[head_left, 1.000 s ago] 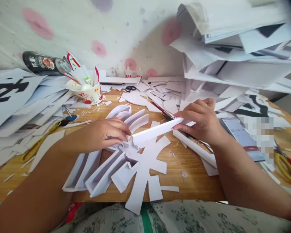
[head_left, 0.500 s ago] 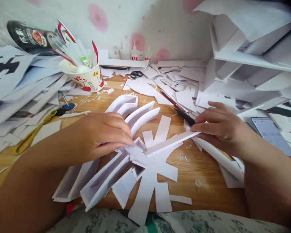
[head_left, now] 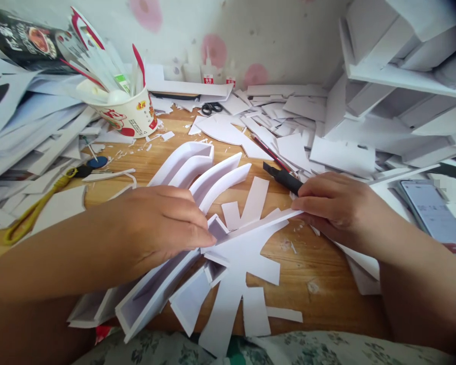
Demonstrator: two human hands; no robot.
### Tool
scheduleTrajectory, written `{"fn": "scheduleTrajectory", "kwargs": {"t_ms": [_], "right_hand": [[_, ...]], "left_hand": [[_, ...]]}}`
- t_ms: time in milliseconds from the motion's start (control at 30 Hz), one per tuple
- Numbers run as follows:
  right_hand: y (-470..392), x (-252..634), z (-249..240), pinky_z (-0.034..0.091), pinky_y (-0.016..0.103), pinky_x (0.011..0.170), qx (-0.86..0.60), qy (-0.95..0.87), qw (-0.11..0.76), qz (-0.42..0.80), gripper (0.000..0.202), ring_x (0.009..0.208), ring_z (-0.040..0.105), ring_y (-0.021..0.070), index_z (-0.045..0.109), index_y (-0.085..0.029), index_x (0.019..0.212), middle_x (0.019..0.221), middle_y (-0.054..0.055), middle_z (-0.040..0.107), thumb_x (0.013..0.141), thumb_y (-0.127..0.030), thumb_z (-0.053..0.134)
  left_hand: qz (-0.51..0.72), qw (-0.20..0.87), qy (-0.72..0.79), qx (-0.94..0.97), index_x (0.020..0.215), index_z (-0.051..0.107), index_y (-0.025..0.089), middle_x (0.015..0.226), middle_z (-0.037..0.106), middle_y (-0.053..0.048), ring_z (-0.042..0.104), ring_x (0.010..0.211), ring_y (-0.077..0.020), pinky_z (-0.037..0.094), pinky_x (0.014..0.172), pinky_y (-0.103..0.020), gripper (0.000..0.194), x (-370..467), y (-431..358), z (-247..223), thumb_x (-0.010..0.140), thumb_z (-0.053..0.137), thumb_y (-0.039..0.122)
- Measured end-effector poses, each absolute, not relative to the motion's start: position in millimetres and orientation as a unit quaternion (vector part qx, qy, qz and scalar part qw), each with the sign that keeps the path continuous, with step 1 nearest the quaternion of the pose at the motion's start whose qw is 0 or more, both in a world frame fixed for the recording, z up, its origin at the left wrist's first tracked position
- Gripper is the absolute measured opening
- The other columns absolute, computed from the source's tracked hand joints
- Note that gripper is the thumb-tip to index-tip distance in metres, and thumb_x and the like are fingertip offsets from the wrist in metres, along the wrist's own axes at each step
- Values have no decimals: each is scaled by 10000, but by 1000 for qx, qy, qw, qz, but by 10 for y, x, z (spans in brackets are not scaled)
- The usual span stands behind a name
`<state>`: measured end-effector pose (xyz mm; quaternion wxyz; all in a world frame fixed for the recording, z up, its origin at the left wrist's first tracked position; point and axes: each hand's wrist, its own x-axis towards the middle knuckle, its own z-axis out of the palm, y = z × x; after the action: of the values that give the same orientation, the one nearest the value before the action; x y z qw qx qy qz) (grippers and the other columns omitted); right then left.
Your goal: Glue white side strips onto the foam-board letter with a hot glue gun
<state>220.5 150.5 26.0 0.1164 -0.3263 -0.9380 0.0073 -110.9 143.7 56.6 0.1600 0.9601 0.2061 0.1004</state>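
A flat white foam-board character [head_left: 235, 266] lies on the table with raised walls along its left-hand strokes. Across its middle stands a narrow white foam-board strip [head_left: 262, 223] on edge. My left hand [head_left: 167, 220] is closed at the strip's left end, fingertips beside a small walled corner. At the other end, my right hand [head_left: 338, 205] pinches the strip between thumb and fingers. The same hand keeps a black-handled utility knife [head_left: 285, 180] tucked in it, blade end pointing up and left. Curved walled strokes [head_left: 216, 177] run beyond and beneath my left hand.
A paper cup [head_left: 127, 114] full of knives and sticks stands back left, near a yellow lanyard [head_left: 41, 210]. Scissors [head_left: 212, 108], a pencil [head_left: 268, 150] and board scraps [head_left: 285, 109] lie behind. White board structures [head_left: 391, 106] and a phone [head_left: 435, 210] are at right.
The strip has slid left and down, its left end now at my left fingertips. My left hand has shifted slightly lower. The head view has moved a little.
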Motion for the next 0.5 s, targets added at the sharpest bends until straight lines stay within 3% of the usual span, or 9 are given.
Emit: {"fn": "scheduleTrajectory", "kwargs": {"t_ms": [200,500], "right_hand": [[1494,2187,251,446,337,667,-334,-936,113,-4,235,771,606,210,675,-216,789,874,74,662,944,-207,500],[1486,2133,265,455,326,680,-357,-927,117,-1,212,747,601,199,672,-204,772,839,66,652,921,-188,522]], "left_hand": [[81,127,137,979,1142,590,281,1085,700,98,584,973,-101,353,995,-208,311,-1070,1472,537,993,354,144],[82,115,134,981,1038,658,240,985,737,50,628,862,-131,446,837,-277,341,-992,1474,552,1033,317,228]]}}
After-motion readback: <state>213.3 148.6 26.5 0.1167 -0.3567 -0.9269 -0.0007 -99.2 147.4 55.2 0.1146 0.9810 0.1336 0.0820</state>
